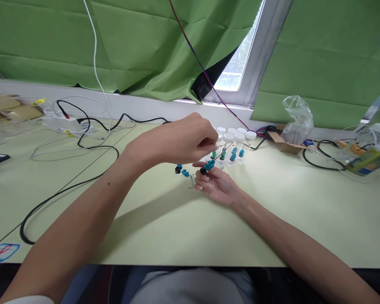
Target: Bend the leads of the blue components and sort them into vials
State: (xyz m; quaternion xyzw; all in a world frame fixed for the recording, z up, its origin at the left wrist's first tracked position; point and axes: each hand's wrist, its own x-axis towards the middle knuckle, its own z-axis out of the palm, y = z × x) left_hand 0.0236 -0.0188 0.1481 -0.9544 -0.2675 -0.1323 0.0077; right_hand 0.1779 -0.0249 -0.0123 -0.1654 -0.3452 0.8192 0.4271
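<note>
My right hand is palm up over the table, fingers curled round a small blue part with a black knob. My left hand arches over from the left, just above that part. Its fingers are pinched together, and whatever they hold is hidden. A thin metal rod shows near the blue part, but I cannot tell whether the left hand grips it. On the table beside my right fingertips lie a loose blue piece, a black-and-blue piece and an L-shaped hex key.
Several clear bottles with white caps stand behind my hands, with blue and green parts among them. A black cable loops across the left. A cardboard box holds a plastic bag at the back right. A power strip lies back left.
</note>
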